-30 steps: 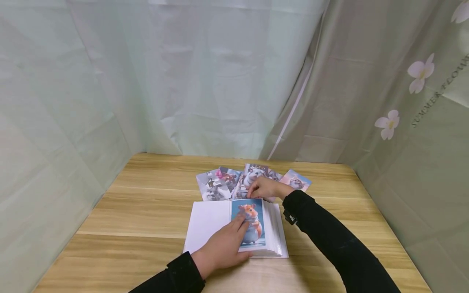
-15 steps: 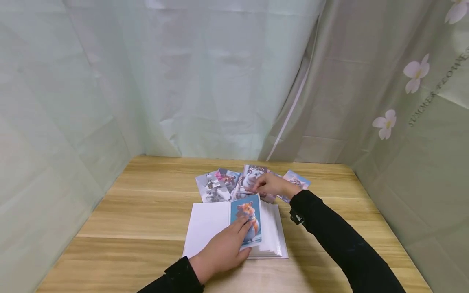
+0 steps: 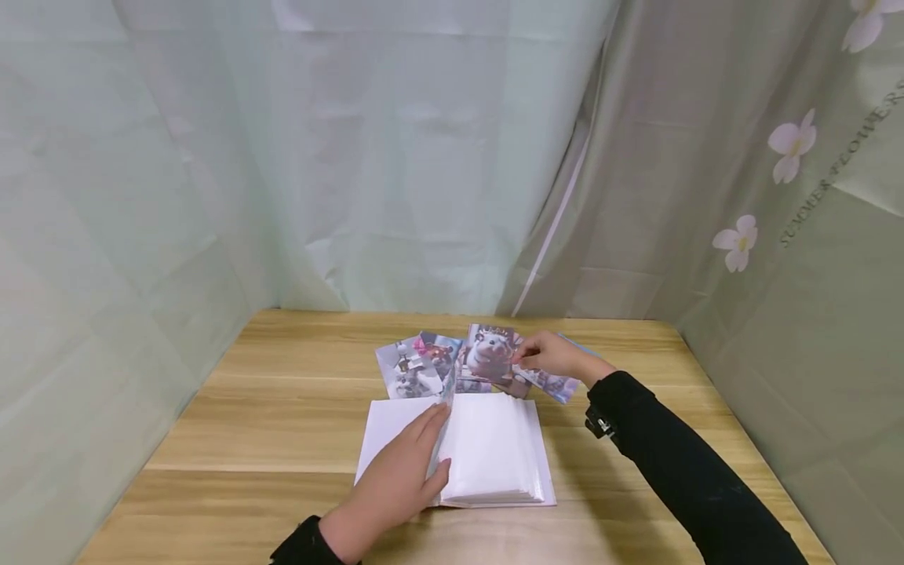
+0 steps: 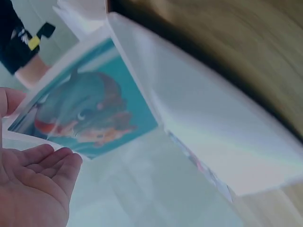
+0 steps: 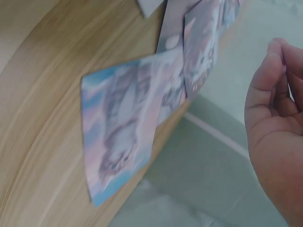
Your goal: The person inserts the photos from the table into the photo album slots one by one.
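The photo album (image 3: 497,455) lies spread on the worktop (image 3: 282,416), its white front cover (image 3: 384,424) to the left and its block of sleeves to the right. Status, by judgement: early stage of filling. One leaf carries a mounted teal picture (image 4: 90,104); the leaf stands raised at the fold, not yet laid flat. The uppermost sleeve on the right shows plain white, with no picture visible in it. Outstanding: the loose pictures, which lie overlapping just beyond the album, among them a grey picture (image 3: 408,373), a bow picture (image 3: 439,353) and a crown picture (image 3: 487,353). An exact count cannot be made because they cover one another. The hands are apart. The left hand (image 3: 399,475) rests against the raised leaf, fingers extended and thumb spread. The right hand (image 3: 558,355) is above the right end of the loose pictures, thumb and fingertips brought together; no picture shows between them. View differences: the head view gives the full layout but sees the raised leaf nearly edge-on, so its print cannot be read there; the left wrist view shows that print face clearly. The right wrist view shows a blue-and-pink picture (image 5: 120,123) almost whole, extending beneath its neighbours; in the head view the right hand covers much of that area.
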`<act>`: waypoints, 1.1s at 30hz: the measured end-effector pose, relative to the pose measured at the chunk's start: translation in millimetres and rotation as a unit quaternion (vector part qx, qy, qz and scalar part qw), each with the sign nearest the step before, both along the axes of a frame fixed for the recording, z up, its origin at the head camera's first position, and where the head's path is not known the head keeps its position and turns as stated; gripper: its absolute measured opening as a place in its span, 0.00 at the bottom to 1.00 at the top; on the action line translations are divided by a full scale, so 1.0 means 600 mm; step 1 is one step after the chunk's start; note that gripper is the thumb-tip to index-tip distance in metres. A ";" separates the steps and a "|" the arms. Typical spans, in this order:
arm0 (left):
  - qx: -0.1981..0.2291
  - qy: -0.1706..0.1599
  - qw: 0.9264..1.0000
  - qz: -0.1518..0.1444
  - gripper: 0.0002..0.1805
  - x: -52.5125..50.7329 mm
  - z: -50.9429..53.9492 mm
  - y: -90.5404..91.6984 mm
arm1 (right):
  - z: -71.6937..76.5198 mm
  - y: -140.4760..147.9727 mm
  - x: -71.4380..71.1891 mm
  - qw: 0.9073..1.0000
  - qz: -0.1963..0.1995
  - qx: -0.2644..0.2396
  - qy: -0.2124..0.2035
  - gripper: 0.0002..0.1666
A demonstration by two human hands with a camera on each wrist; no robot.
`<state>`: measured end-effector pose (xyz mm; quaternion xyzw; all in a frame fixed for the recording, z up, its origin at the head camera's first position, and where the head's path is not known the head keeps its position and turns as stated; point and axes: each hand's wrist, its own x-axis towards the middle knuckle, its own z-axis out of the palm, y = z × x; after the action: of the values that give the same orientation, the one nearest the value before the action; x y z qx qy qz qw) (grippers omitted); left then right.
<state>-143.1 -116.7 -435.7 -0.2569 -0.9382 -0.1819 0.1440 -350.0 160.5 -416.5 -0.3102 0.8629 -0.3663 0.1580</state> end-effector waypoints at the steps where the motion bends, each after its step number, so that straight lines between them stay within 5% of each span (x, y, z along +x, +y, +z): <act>1: 0.005 0.003 1.000 0.006 0.36 0.000 0.002 -0.006 | 0.001 0.005 -0.001 1.000 -0.005 -0.004 -0.006 0.07; 10: 0.022 -0.003 0.999 0.046 0.36 0.002 0.012 -0.060 | 0.005 0.031 0.000 0.999 -0.038 -0.014 -0.015 0.07; 25: -0.013 -0.068 0.994 0.081 0.31 0.011 -0.010 -0.099 | 0.021 0.096 0.007 0.998 -0.053 -0.043 -0.002 0.07; 33: -0.053 -0.071 0.994 0.056 0.30 0.016 -0.027 -0.113 | 0.012 0.116 0.008 0.997 -0.079 -0.016 -0.018 0.07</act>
<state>-133.7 -184.8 -451.9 -0.1979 -0.9673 -0.1412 0.0726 -345.0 230.3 -409.6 -0.2365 0.8759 -0.3968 0.1394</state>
